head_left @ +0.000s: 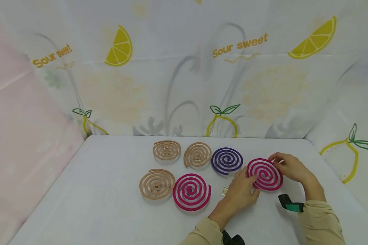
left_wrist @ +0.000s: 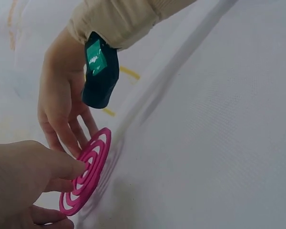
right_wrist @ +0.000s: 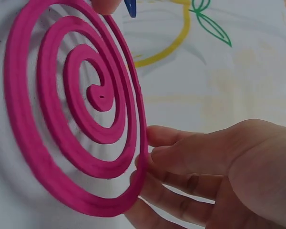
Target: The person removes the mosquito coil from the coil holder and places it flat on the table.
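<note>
Both hands hold a pink spiral mosquito coil (head_left: 263, 175) at the right side of the white table. My left hand (head_left: 237, 194) grips its left edge, with the thumb on the face of the coil in the left wrist view. Pinched at the upper right rim, the coil also lies between the thumb and fingers of my right hand (head_left: 292, 168). It tilts above the tabletop in the right wrist view (right_wrist: 101, 98), casting a shadow there. Beside the left hand lies a small gold metal piece (head_left: 225, 191), partly hidden by that hand.
A purple coil (head_left: 227, 159) sits just left of the held one. Another pink coil (head_left: 190, 191) and three tan coils (head_left: 157, 184) lie farther left, some over small metal pieces. A lemon-printed cloth (head_left: 171, 85) rises behind the table (head_left: 95, 211).
</note>
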Demonstrator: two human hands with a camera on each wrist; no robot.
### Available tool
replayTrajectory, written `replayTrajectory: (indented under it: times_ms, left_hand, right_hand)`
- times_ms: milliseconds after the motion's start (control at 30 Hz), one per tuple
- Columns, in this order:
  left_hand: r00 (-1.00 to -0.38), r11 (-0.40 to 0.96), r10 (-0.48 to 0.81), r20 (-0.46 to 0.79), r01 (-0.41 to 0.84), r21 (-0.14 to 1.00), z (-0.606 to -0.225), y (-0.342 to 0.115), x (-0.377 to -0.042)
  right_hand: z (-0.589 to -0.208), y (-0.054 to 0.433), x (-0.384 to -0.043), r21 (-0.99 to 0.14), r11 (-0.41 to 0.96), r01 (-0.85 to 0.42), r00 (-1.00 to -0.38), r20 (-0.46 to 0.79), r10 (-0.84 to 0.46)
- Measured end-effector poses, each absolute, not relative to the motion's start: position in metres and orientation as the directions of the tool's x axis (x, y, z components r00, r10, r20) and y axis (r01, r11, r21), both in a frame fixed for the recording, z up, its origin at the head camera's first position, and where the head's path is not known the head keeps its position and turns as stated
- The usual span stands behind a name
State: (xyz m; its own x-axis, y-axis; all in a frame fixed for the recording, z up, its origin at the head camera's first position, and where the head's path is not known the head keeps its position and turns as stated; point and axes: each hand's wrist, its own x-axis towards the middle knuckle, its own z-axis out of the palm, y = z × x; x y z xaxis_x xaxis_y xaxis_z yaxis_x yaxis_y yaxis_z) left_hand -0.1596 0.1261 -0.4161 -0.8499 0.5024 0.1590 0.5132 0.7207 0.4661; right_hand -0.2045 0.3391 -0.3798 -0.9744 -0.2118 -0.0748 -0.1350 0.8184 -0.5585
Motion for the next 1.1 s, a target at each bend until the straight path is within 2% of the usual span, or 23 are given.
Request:
replayTrajectory:
  times_ms: [267,767,1100]
  left_hand:
    - [-0.844,0.750,0.513,0.158,0.530,0.395,-0.4187,0.1259,-0.1602]
    - [-0.822,0.785,0.554,0.132,0.568,0.247,-0.4229,0.1288,-0.1599]
    - [-0.836,0.808,0.533,0.129,0.548,0.214,-0.4246,0.1297,-0.1571]
  right_hand:
    - [-0.3801,0.3378,-0.2035,-0.572,0.815,-0.092,-0.959,-0.169,-0.227]
    - [-0.3795,0.3315,-0.2031,-0.524,0.843,-0.121,-0.940,-0.213,-0.267]
    - [-0.3803,0.3296,-0.1998,-0.494,0.860,-0.129,-0.943,-0.206,-0.260]
